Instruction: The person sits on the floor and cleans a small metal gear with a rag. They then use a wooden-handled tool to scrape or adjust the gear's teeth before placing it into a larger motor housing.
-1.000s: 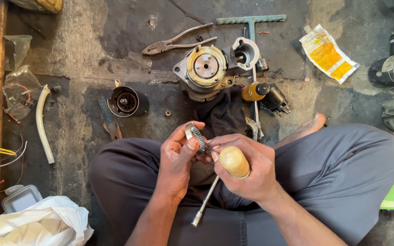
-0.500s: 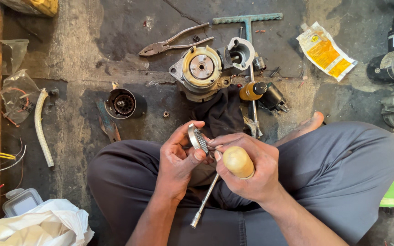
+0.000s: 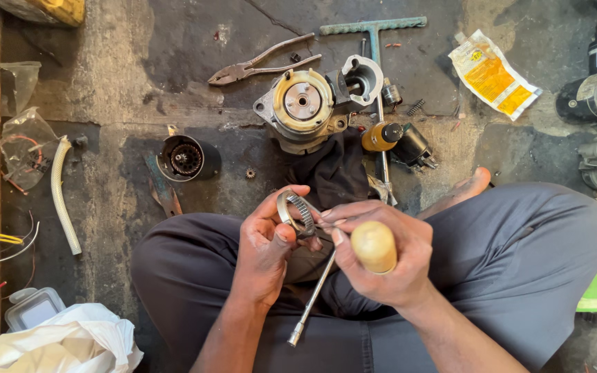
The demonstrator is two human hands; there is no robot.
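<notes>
Where fingers overlap, ring (image 3: pixel 297 211) stays partly hidden.

The single head-worn camera looked steeply down from close above the person's lap onto the floor (image 3: pixel 126 62) just ahead, with no second view.

Silvery toothed ring (image 3: pixel 296 212), pale wooden handle (image 3: pixel 374 246), yellow-orange packet (image 3: pixel 494 74), teal-looking T-wrench (image 3: pixel 373 26).

Toothed metal ring (image 3: pixel 296 213) held upright, wooden-handled screwdriver (image 3: pixel 373 246) slanting down beside it
</notes>
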